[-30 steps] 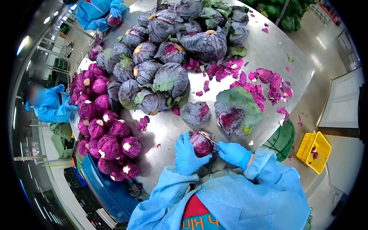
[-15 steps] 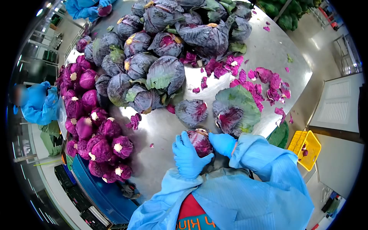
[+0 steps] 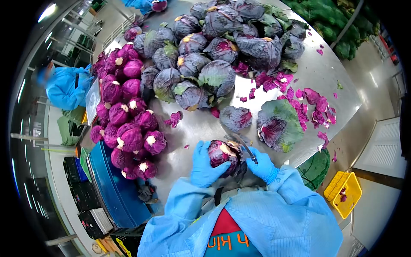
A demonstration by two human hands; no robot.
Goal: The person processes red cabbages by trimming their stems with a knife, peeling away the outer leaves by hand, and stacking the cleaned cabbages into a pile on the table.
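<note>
My left hand (image 3: pixel 204 166), in a blue glove, grips the left side of a red cabbage (image 3: pixel 220 153) near the table's front edge. The cabbage's cut stem end faces up. My right hand (image 3: pixel 262 166), also gloved, is closed round the handle of a knife (image 3: pixel 247 147), whose curved blade points up and left beside the cabbage. Dark loose leaves hang at the cabbage's right side. Just beyond lie a small purple outer leaf (image 3: pixel 236 118) and a large green-and-purple leaf (image 3: pixel 280 125).
Untrimmed cabbages (image 3: pixel 217 77) fill the back of the metal table (image 3: pixel 188 161); trimmed purple ones (image 3: pixel 129 137) are piled left. Leaf scraps (image 3: pixel 319 107) lie right. A yellow crate (image 3: pixel 344 195) and green basket (image 3: pixel 315 169) stand right. A co-worker (image 3: pixel 68 88) is at left.
The view has shifted, so the table's contents appear further right. The cabbage's stem end now shows more, and the knife has come into sight in my right hand, which has drawn away from the cabbage.
</note>
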